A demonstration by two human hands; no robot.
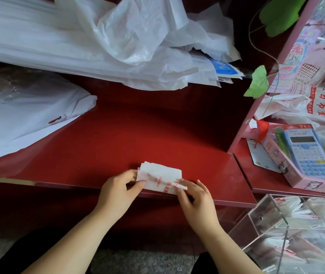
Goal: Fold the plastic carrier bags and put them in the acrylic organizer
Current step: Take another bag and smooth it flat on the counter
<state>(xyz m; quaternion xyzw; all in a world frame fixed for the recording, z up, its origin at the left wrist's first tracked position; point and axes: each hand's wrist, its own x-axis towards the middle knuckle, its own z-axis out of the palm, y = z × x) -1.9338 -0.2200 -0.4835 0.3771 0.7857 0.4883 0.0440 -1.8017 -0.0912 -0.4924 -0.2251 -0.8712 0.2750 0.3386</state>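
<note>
The glossy red counter surface [138, 135] carries a heap of loose white plastic bags [128, 36] along its far edge and a stack of flat white packets [19, 119] at its left edge; open red surface runs between them to the near edge. At the near edge, right of centre, lies the small folded white plastic carrier bag with red print [160, 175], with the left hand [118, 192] pinching its left end and the right hand [195, 198] pinching its near right corner. The clear acrylic organizer [266, 216], holding folded bags, stands below the near right corner.
</note>
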